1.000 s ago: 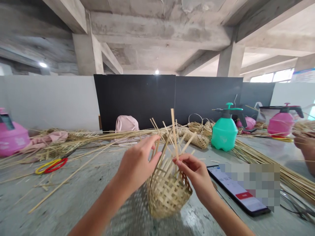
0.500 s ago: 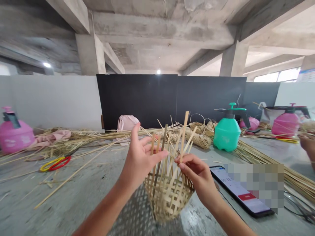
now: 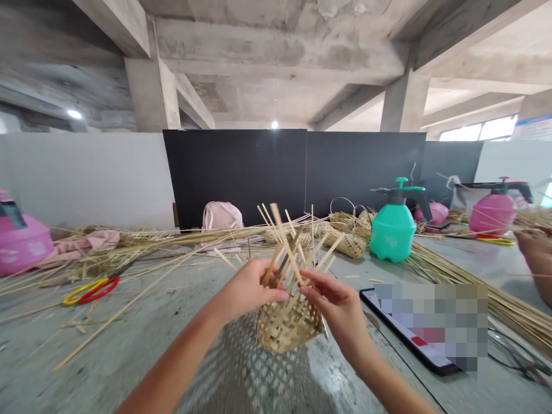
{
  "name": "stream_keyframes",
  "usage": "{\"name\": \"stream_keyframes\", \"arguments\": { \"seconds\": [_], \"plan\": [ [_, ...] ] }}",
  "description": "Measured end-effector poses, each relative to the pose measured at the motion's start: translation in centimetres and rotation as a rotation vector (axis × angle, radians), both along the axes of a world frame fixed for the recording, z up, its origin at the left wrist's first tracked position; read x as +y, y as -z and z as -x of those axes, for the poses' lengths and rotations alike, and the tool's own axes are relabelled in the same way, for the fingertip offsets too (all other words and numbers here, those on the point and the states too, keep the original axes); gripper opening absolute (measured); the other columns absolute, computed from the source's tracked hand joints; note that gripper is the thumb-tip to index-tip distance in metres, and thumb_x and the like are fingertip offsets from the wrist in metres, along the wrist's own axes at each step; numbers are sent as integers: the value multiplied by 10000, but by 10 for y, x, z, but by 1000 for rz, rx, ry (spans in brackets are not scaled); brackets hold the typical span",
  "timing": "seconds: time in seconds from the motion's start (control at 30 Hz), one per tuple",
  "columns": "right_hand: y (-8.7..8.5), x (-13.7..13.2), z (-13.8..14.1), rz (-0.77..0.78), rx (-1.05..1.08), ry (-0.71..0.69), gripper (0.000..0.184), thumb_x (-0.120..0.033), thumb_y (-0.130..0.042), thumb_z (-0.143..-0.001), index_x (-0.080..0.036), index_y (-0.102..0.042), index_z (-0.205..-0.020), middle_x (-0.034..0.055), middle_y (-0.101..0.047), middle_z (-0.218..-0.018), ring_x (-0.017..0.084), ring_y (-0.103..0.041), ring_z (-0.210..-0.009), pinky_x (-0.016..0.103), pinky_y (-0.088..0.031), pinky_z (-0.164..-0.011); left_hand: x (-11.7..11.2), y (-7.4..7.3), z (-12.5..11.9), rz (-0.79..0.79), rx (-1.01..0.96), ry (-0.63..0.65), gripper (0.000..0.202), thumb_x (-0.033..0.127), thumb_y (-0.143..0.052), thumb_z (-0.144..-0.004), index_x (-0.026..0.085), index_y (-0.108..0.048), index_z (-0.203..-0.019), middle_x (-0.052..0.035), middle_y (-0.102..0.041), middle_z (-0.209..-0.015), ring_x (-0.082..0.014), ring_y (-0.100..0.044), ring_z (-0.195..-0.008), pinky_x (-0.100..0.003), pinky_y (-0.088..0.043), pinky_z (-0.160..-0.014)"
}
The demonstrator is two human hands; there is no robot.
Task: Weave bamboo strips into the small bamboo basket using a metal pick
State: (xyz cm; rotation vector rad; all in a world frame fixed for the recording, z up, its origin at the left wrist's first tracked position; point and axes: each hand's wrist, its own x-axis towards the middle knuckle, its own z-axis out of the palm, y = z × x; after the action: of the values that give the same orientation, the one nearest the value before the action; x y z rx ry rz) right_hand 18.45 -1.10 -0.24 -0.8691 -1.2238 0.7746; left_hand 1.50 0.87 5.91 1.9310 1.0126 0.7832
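A small half-woven bamboo basket (image 3: 288, 325) is held above the grey table (image 3: 129, 351), with loose strips (image 3: 288, 253) sticking up from its rim. My left hand (image 3: 248, 289) grips the strips on the basket's left side, fingers closed round them. My right hand (image 3: 336, 307) holds the rim on the right side, with its fingers pinching one of the upright strips. Both forearms reach in from the bottom edge.
Red and yellow scissors (image 3: 89, 289) lie at the left among bamboo strips (image 3: 142, 244). A phone (image 3: 405, 336) lies to the right. A green sprayer (image 3: 392, 227), pink sprayers (image 3: 494, 210), finished baskets (image 3: 345, 236) and a pink bag (image 3: 222, 217) stand behind. Another person's hand (image 3: 535, 250) is at the right edge.
My left hand has closed from spread fingers onto the strips. The basket has dropped lower and tilted, and the upright strips now cross one another.
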Motion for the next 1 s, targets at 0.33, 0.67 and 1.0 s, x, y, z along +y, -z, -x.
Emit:
{"name": "stream_keyframes", "arguments": {
  "seconds": [0.33,0.67,1.0],
  "plan": [
    [-6,-7,0,-43,-70,-58,121,-246,-709,-607,-199,-630,-686,-25,-574,-589,122,-455,-543,248,-339,-511,-2,-5,-2,275,-189,89,235,74,-723,-473,139,-662,-690,23,-622,-614,-105,-551,-595,-247,-412,-621],
    [-4,-9,1,11,-15,-153,135,-297,-686,-641,-196,-657,-726,-18,-555,-587,115,-434,-540,245,-326,-512,3,-3,6,336,-264,208,169,82,-722,-469,147,-607,-576,34,-601,-565,-82,-520,-550,-221,-392,-569],
    [-7,-10,5,56,94,-156,188,-330,-713,-610,-193,-664,-728,-14,-581,-561,118,-472,-517,244,-355,-484,1,-3,1,336,-335,221,170,12,-605,-464,155,-542,-529,40,-587,-523,-92,-515,-527,-231,-353,-534]
  ]
}}
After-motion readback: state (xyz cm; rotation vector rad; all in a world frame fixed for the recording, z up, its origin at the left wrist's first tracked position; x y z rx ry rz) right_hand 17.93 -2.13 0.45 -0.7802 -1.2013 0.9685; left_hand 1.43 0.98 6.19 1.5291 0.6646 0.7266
